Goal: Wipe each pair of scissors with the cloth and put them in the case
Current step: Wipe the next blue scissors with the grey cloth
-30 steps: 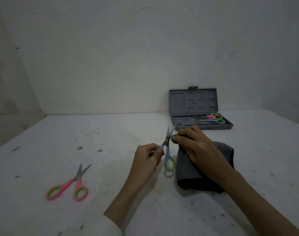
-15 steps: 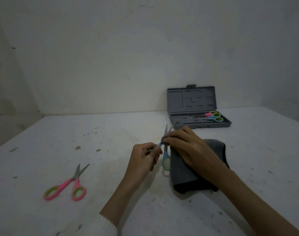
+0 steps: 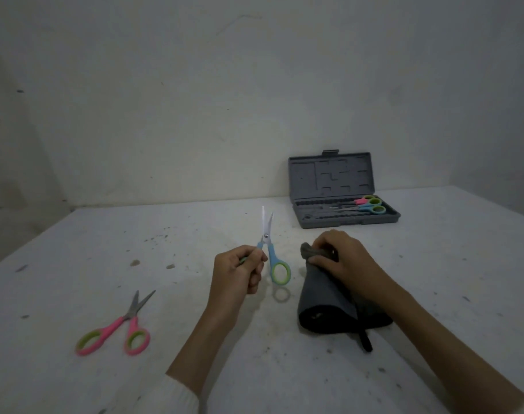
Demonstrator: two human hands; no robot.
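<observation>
Blue scissors (image 3: 269,252): your left hand (image 3: 240,271) pinches one handle; blades up, slightly parted, apart from the cloth.
Look: blue handles, green-lined loop hanging free.
Right hand (image 3: 341,258): fingers curled, gripping the dark grey cloth (image 3: 323,297) bunched on the desk (image 3: 284,369).
Case (image 3: 341,192): open near the far edge, two pairs inside.
Pink scissors (image 3: 117,330): toward the left edge.

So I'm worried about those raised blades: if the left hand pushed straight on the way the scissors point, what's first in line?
Probably nothing nearby: the left hand aims the blue scissors up toward the wall; depth unclear.
</observation>
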